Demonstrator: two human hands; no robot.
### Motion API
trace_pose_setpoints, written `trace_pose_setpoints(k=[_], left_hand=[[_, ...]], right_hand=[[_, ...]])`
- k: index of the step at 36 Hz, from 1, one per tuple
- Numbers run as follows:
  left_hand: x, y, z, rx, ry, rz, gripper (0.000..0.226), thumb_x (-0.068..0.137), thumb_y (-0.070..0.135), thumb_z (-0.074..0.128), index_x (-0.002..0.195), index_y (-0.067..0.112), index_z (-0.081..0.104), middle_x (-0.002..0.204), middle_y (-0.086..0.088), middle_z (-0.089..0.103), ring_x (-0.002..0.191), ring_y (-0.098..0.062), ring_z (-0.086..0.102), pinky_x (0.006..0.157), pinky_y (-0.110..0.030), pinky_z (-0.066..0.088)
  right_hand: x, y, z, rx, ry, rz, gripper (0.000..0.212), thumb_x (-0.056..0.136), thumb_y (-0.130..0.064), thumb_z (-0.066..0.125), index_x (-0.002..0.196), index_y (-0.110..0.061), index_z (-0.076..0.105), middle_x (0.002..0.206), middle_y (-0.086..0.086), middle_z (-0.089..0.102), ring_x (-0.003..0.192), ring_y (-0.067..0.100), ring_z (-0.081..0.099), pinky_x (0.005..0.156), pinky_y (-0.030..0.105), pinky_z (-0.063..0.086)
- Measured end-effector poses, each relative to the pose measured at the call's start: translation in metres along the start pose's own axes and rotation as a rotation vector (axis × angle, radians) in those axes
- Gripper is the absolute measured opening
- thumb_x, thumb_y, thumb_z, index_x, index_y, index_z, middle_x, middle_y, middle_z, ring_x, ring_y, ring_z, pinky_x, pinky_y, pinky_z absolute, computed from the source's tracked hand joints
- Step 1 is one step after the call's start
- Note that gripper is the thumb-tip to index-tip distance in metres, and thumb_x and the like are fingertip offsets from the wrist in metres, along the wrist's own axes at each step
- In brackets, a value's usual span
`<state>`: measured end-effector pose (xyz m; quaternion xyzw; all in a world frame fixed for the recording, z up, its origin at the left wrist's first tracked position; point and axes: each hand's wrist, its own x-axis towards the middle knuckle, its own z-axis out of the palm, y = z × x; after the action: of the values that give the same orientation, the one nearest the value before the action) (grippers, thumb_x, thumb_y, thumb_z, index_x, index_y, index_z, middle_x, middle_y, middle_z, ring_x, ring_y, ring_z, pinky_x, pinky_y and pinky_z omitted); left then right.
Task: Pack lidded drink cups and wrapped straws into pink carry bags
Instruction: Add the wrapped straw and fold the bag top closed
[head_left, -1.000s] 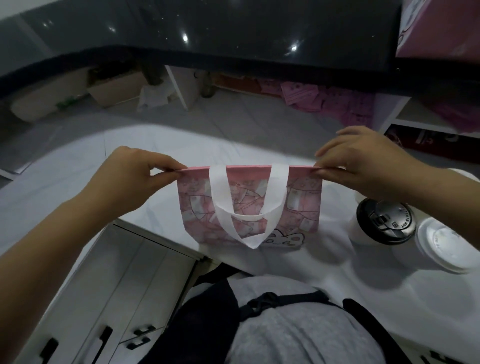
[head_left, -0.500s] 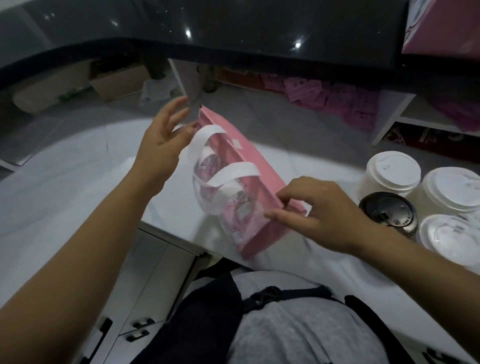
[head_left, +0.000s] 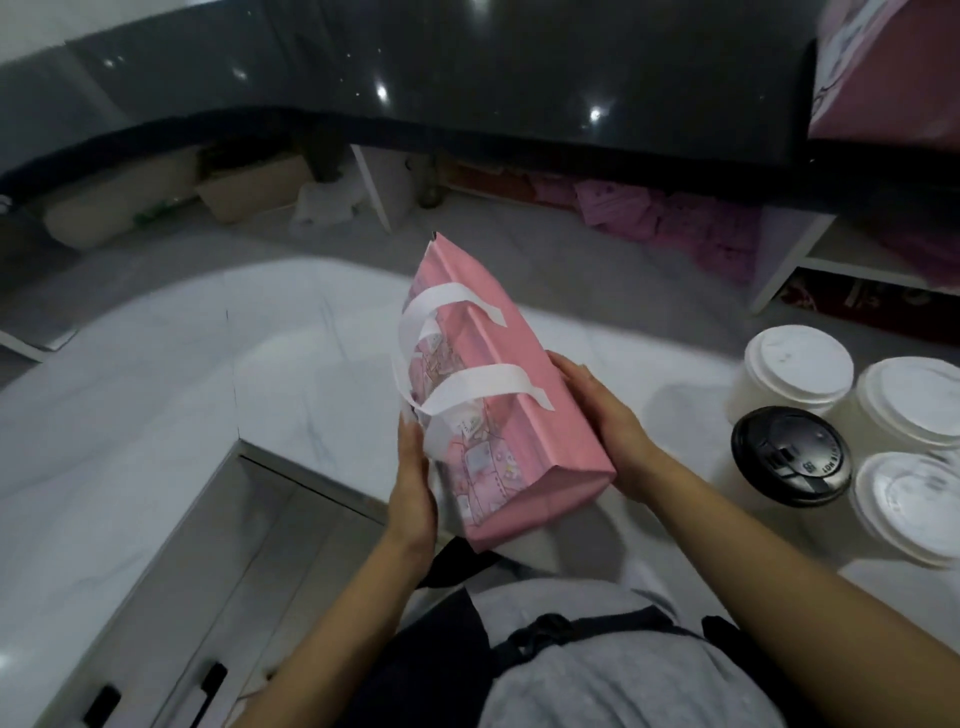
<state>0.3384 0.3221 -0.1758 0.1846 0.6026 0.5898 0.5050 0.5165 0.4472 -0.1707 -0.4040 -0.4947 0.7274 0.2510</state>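
Bag: the pink carry bag hung tilted over the near edge of the white counter, sandwiched between both palms
Left hand: flat, fingers straight, on the printed side
Right hand: flat against the plain pink panel, pinching nothing
Cups: white-lidded cups and a black-lidded cup waited to the right, unpacked
Doing it well: probably spread the folds fully, square the base, then stand the bag upright beside the cups

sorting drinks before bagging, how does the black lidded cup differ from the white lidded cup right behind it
Colour: the black-lidded cup has a dark glossy lid, the white-lidded cup a pale matt one. Relief: the black lid carries raised lettering; the white lid looks nearly plain. Place: the black-lidded cup stands nearer the person, the white-lidded cup behind it. Both stand upright, lidded, on the counter.
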Motion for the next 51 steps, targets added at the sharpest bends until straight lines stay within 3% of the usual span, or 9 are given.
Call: trace_pose_setpoints(k=[5,16,19,22,32,40,43,47,51], left_hand=[[-0.003,0.003,0.006,-0.157,-0.006,-0.110,0.068,0.100,0.060,0.034,0.149,0.014,0.041,0.148,-0.018,0.049,0.136,-0.037,0.047,0.115,-0.057,0.032],[0.013,0.011,-0.004,-0.275,-0.097,-0.167,0.074,0.093,0.066,0.051,0.152,0.024,0.036,0.152,-0.018,0.043,0.137,-0.042,0.044,0.111,-0.063,0.033],[0.014,0.026,-0.001,-0.308,-0.101,-0.157,0.057,0.101,0.056,0.037,0.144,0.020,0.049,0.129,-0.014,0.065,0.114,-0.032,0.066,0.085,-0.046,0.057],[0.012,0.040,0.004,-0.314,-0.181,-0.125,0.052,0.104,0.047,0.027,0.122,0.013,0.061,0.097,-0.007,0.077,0.084,-0.021,0.075,0.062,-0.030,0.059],[0.032,0.127,0.033,-0.212,-0.296,0.065,0.042,0.106,0.036,0.024,0.097,0.020,0.062,0.069,0.006,0.074,0.062,-0.009,0.071,0.051,-0.021,0.055],[0.067,0.217,0.119,-0.142,-0.520,0.178,0.046,0.105,0.045,0.023,0.106,0.023,0.063,0.083,0.005,0.077,0.076,-0.011,0.074,0.073,-0.031,0.060],[0.084,0.240,0.156,-0.120,-0.588,0.163,0.047,0.105,0.047,0.025,0.108,0.020,0.064,0.085,0.001,0.077,0.077,-0.013,0.074,0.069,-0.030,0.062],[0.111,0.259,0.201,-0.070,-0.578,0.146,0.046,0.105,0.047,0.031,0.112,0.018,0.065,0.090,-0.001,0.076,0.083,-0.015,0.072,0.072,-0.032,0.058],[0.131,0.267,0.229,0.024,-0.568,0.142,0.051,0.102,0.054,0.034,0.105,0.023,0.075,0.097,-0.003,0.076,0.092,-0.019,0.071,0.078,-0.035,0.056]], right_hand=[[-0.005,-0.009,0.013,0.032,-0.008,-0.006,0.036,0.105,-0.041,0.035,0.134,-0.036,0.055,0.124,-0.022,0.066,0.116,0.005,0.062,0.095,0.024,0.050],[-0.007,-0.005,0.028,0.111,0.001,0.062,0.049,0.096,-0.062,0.043,0.135,-0.035,0.054,0.135,0.002,0.062,0.123,0.028,0.059,0.105,0.051,0.046],[-0.009,-0.006,0.034,0.194,0.012,0.069,0.048,0.100,-0.057,0.038,0.133,-0.029,0.059,0.129,0.006,0.066,0.119,0.031,0.062,0.104,0.051,0.048],[-0.009,-0.014,0.038,0.170,0.040,0.045,0.046,0.100,-0.058,0.039,0.134,-0.032,0.057,0.133,0.002,0.064,0.123,0.028,0.060,0.107,0.053,0.044],[-0.022,-0.100,0.038,-0.008,0.070,-0.299,0.051,0.099,-0.052,0.039,0.149,-0.044,0.031,0.145,-0.026,0.047,0.130,0.000,0.050,0.102,0.026,0.045],[-0.017,-0.180,-0.003,0.039,0.191,-0.597,0.068,0.092,-0.053,0.049,0.153,-0.033,0.027,0.147,-0.023,0.047,0.134,0.003,0.047,0.105,0.025,0.044],[0.000,-0.204,-0.028,0.088,0.263,-0.594,0.080,0.085,-0.061,0.061,0.153,-0.032,0.031,0.151,-0.013,0.044,0.139,0.011,0.044,0.115,0.041,0.034],[0.021,-0.224,-0.053,0.145,0.313,-0.618,0.050,0.100,-0.044,0.045,0.146,-0.023,0.045,0.140,-0.001,0.057,0.129,0.016,0.053,0.112,0.043,0.039],[0.027,-0.231,-0.072,0.185,0.285,-0.597,0.052,0.099,-0.047,0.048,0.144,-0.021,0.048,0.144,0.014,0.052,0.133,0.030,0.049,0.114,0.057,0.033]])
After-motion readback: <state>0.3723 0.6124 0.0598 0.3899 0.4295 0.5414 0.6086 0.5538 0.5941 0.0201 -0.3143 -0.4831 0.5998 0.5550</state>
